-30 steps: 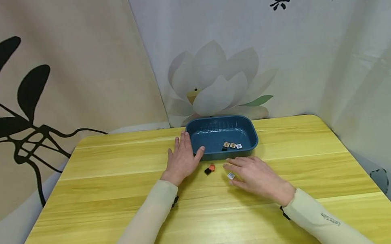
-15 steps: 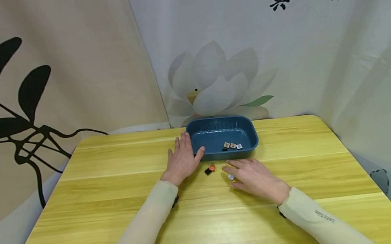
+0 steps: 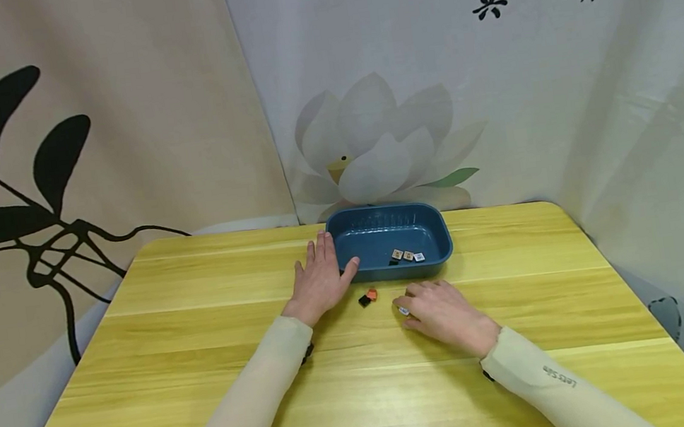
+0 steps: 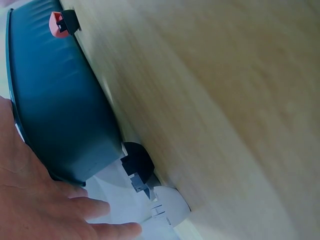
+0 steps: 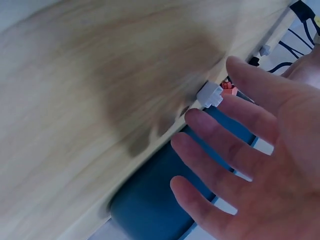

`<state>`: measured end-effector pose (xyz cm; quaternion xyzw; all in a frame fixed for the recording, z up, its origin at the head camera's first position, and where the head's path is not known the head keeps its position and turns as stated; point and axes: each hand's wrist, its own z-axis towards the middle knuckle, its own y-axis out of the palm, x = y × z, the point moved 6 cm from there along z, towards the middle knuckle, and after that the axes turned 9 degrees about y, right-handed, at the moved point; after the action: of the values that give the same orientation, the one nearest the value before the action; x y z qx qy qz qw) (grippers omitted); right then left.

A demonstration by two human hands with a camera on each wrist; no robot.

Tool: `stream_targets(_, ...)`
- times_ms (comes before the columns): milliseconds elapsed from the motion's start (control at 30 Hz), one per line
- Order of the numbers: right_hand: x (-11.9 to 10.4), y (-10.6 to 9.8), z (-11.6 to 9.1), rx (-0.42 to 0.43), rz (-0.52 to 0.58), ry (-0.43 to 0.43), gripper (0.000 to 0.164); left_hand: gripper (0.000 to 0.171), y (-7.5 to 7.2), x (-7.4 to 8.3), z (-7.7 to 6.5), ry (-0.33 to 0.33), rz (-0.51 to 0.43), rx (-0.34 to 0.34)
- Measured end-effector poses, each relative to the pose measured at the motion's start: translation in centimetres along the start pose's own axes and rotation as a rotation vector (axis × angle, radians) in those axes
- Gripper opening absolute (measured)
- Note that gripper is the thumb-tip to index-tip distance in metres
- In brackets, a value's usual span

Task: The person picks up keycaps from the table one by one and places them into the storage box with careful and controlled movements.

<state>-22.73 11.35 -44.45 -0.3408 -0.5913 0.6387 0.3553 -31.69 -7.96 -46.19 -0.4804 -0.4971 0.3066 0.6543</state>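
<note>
My left hand (image 3: pixel 318 280) lies with fingers spread along the left end of the blue tray (image 3: pixel 444 266), its thumb over the front rim. A small white block (image 3: pixel 404 311) with a marked top, resembling a keycap, lies at the thumb and index finger of my right hand (image 3: pixel 446 311). In the right wrist view the white block (image 5: pixel 210 93) stands by the index finger, the thumb apart from it. Left of it sit an orange piece (image 3: pixel 372 294) and a black piece (image 3: pixel 364 301), close together.
Inside the tray lie small tan blocks (image 3: pixel 408 255), a white block (image 3: pixel 419 257) and something black. The left wrist view shows another black piece (image 4: pixel 137 162) and a white one (image 4: pixel 170 205) near the tray's corner, hidden from the head view. A curtain (image 3: pixel 177 120) hangs behind the table.
My right hand has drawn slightly back and its fingers have bent in closer around the white block. The left hand and the tray have stayed in place.
</note>
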Motion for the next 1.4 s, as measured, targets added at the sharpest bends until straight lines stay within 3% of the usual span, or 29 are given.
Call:
stream_targets(267,-0.3,0.0,0.0,0.018,-0.009,-0.006,0.009,0.094,0.1,0.0,0.0,-0.005,-0.004,-0.008)
stream_targets(567,-0.2,0.0,-0.1,0.059,0.056,-0.019,0.001,0.094,0.1,0.0,0.0,-0.008,-0.009,-0.006)
stream_targets(1033,0.5,-1.3,-0.6,0.204,0.114,-0.005,0.013,0.094,0.2,-0.1,0.1,-0.007,0.000,-0.002)
stream_targets(1400,1.2,-2.7,-0.7,0.261,0.163,0.048,0.016,0.094,0.2,-0.2,0.2,0.002,-0.009,0.004)
